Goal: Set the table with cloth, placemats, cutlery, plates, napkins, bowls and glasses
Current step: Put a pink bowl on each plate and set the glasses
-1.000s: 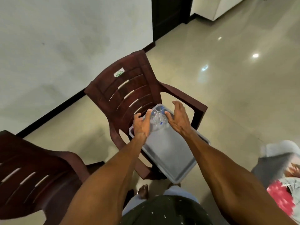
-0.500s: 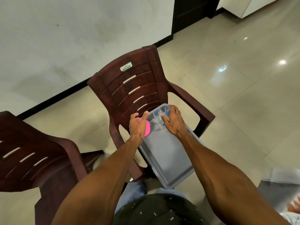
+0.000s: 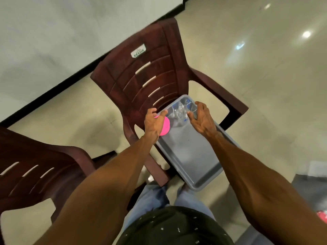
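Note:
A grey plastic tray (image 3: 192,156) lies on the seat of a dark red plastic chair (image 3: 141,71). At its far end stand a few clear drinking glasses (image 3: 182,110), close together. A pink round object (image 3: 165,127) sits at the tray's left edge. My left hand (image 3: 154,122) curls round the pink object, hiding most of it. My right hand (image 3: 201,117) reaches over the tray, its fingers curled against the right side of the glasses.
A second dark red chair (image 3: 35,170) stands at the lower left. A white wall with a black skirting (image 3: 53,85) runs behind the chairs. Shiny tiled floor (image 3: 265,85) spreads to the right. A grey cloth edge (image 3: 309,190) shows at the far right.
The view has swung and closed in on the chair. My left hand moved from the glasses onto the pink object. My right hand stays at the glasses.

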